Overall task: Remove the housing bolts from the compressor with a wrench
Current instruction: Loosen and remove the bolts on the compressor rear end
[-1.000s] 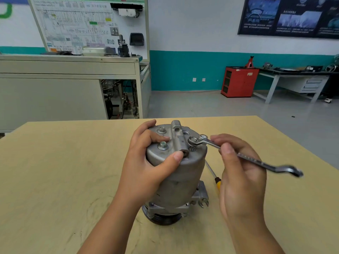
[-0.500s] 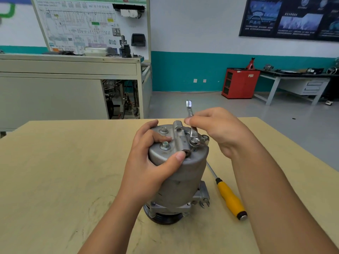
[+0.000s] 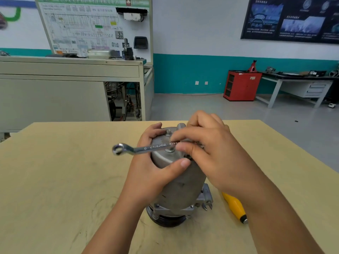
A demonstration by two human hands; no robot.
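Both hands are working: our left hand is gripping the compressor standing mid-worktop, while our right hand is pinching the wrench across its top bolts.

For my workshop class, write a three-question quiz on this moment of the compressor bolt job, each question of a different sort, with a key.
1. True or false: the left hand grips the upright compressor around its body.
2. Multiple choice: the free ring end of the wrench points toward the person's A) left, B) right, C) straight up.
3. Fill the blank: the yellow-handled screwdriver lies on the wooden table to the compressor's ____.

Key: 1 true. 2 A; the right hand holds the wrench over the top cover, hiding its working end. 3 right.
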